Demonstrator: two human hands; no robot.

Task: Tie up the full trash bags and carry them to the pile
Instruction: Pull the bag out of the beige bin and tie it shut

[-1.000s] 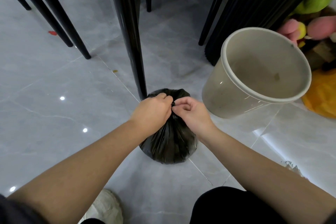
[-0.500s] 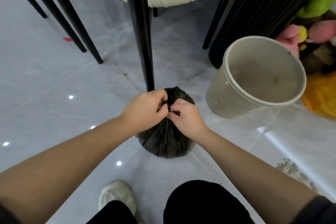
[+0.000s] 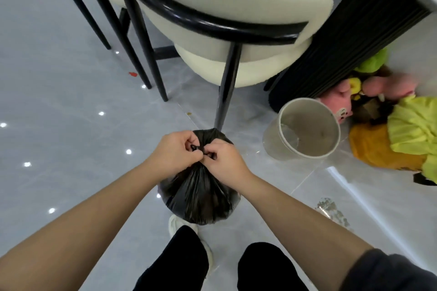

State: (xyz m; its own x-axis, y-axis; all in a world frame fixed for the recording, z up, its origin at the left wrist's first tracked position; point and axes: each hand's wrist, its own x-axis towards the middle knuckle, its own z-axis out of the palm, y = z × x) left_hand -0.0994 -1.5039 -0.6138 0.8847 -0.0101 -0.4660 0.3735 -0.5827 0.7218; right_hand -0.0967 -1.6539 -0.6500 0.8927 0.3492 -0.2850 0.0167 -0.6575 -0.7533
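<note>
The bag (image 3: 201,196), black and full, is sitting low at frame centre, just ahead of the person's shoe (image 3: 182,224); whether it is resting on the floor (image 3: 59,125) or hanging from the grip cannot be told. Its gathered neck is pointing up, so the long axis is running from the neck at twelve o'clock down to the bulging body at six.

The left hand (image 3: 175,151) and right hand (image 3: 224,160) are meeting over the neck, left at nine o'clock of it and right at three. Both sets of fingers (image 3: 186,140) are curling tight and pinching short black tails of plastic, one tail per hand. Neither hand is nearer; both are on the knot.

Judgement: the tying step is in hand and close to done. The pull is calling for the hands to draw apart along the nine-to-three line, across the bag's axis.

An unlined bin (image 3: 305,130) is standing at two o'clock of the bag and a chair (image 3: 236,19) at twelve. No pile of bags is showing.
</note>
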